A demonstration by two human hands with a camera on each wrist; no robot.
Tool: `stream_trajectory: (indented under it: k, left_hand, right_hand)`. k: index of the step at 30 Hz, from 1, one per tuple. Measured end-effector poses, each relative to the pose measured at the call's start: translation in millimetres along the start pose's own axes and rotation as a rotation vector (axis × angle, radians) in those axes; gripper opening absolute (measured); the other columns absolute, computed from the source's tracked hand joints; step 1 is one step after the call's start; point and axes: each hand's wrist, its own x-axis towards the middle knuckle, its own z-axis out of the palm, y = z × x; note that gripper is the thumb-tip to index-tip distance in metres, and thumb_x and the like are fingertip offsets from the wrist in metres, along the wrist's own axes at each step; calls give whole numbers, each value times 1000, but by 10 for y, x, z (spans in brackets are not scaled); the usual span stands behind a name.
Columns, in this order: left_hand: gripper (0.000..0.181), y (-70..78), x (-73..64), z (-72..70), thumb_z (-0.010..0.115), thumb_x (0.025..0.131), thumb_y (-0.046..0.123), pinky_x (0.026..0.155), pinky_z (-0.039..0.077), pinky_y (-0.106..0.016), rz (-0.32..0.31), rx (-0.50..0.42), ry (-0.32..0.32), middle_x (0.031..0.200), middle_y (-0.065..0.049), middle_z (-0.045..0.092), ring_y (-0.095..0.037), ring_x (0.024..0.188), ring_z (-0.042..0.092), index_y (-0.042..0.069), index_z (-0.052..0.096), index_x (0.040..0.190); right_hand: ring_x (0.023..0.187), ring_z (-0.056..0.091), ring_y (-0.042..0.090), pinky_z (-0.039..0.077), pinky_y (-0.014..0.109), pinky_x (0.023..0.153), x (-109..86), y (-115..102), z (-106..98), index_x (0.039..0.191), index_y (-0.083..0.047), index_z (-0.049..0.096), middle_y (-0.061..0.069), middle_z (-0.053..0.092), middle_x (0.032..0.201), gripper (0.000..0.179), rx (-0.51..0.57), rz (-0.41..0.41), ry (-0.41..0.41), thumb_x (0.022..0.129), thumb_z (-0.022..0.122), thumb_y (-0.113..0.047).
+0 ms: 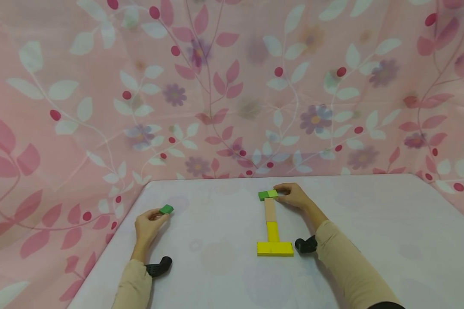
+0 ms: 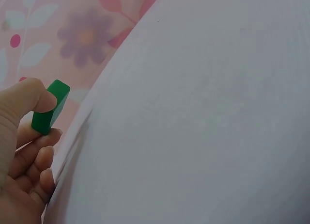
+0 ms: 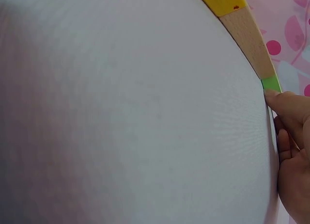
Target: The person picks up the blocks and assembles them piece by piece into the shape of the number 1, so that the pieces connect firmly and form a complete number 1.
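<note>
My left hand (image 1: 148, 226) pinches a small green block (image 1: 166, 209) between thumb and fingers at the left of the table; the left wrist view shows the same green block (image 2: 50, 107) tilted in the grip. At the far middle, my right hand (image 1: 292, 195) pinches a light green block (image 1: 272, 194), which sits beside a darker green block (image 1: 263, 196). Below these two runs a natural wood block (image 1: 270, 210), then a yellow block (image 1: 273, 231), ending at a wide yellow block (image 1: 275, 249) laid crosswise. In the right wrist view, thumb and fingers meet the light green block (image 3: 271, 84).
The blocks lie on a white-covered table (image 1: 216, 274). A pink floral cloth (image 1: 232, 86) hangs behind its far edge and along the sides. Black wrist-worn devices (image 1: 160, 267) stick out from both sleeves, the right one close to the wide yellow block.
</note>
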Motion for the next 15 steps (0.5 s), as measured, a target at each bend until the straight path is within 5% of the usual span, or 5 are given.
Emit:
stream_trajectory:
  k: [8,15]
  left_hand:
    - [32,60,-18,40,76,74,8,61,42,-10,12,-51,-17,83,-17,69,2,64,54,-6,69,102]
    - [32,60,-19,84,75,75,7,61,42,-11,24,-61,-40,87,-20,69,-2,66,55,-6,69,104]
  right_hand:
    - [110,55,39,42,49,96,19,10,6,116,10,60,26,61,117,38,-11,-7,-1,81,69,0]
    - [109,52,46,40,54,95,-73,-219,-13,116,18,55,33,57,116,37,-1,-12,-10,82,65,7]
